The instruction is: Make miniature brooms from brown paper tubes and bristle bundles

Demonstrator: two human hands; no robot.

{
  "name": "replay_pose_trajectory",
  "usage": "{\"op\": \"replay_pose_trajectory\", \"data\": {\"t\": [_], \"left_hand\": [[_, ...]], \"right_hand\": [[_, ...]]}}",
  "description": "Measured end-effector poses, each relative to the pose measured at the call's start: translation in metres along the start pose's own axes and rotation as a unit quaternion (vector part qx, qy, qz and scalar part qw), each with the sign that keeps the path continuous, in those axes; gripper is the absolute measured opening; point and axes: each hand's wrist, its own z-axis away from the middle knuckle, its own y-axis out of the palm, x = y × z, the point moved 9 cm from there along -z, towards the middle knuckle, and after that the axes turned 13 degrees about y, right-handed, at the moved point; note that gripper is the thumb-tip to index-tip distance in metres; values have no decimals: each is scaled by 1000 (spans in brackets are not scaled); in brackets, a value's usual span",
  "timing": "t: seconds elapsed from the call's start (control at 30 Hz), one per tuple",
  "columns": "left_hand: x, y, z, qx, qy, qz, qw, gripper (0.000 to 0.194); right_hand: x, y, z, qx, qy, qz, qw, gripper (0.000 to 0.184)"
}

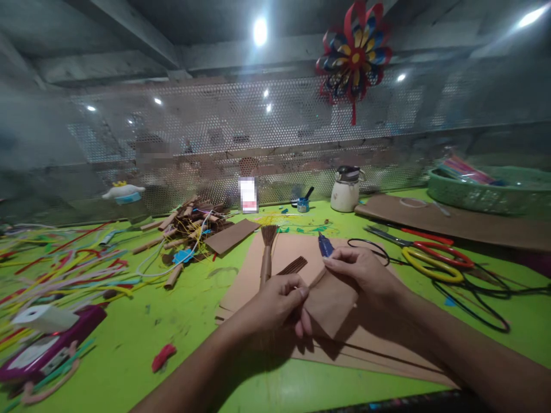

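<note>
A piece of brown paper (pixel 333 304) is stretched between my two hands, its left edge folded or rolled. My left hand (pixel 279 298) pinches that left edge, fingers closed. A fringed end of brown paper (pixel 295 265) sticks out just behind it; whether it joins the held piece is hidden. At the paper's upper right, my right hand (pixel 361 272) is closed on the edge. Just beyond its fingertips is a dark blue tube with a pointed tip (pixel 326 245); I cannot tell whether they touch. A rolled brown paper piece with a frayed brush-like end (pixel 267 252) lies left of them.
Large brown sheets (pixel 245 269) lie under my hands on the green table. Scissors (pixel 430 255) with a black cord are at right. Brown rolls (pixel 181 223) are piled at left, near coloured stems (pixel 77 264) and a purple power strip (pixel 51 344). A jug (pixel 345 189) stands behind.
</note>
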Motion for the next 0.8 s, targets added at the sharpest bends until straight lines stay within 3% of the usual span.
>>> {"op": "replay_pose_trajectory", "data": {"t": [0.27,0.37,0.47,0.53,0.63,0.7,0.8], "left_hand": [[-15,-27,-2,-100,24,-112,988,21],[-12,-28,-1,-106,27,-76,991,21],[-7,-27,-1,-82,15,-94,992,20],[-11,-26,-3,-60,28,-150,986,19],[-26,-27,-5,-47,78,-265,960,19],[-36,-29,-6,-48,113,-363,924,18],[-54,-27,-5,-64,191,-493,846,17]], "right_hand": [[-2,-5,-9,32,-16,16,999,30],[1,-8,-11,21,-30,43,998,30],[19,-12,-4,-38,-96,136,985,28],[36,-6,5,-59,-166,235,956,22],[53,13,19,-29,-264,381,886,16],[56,21,27,-2,-313,435,844,16],[58,25,34,13,-356,458,815,14]]}}
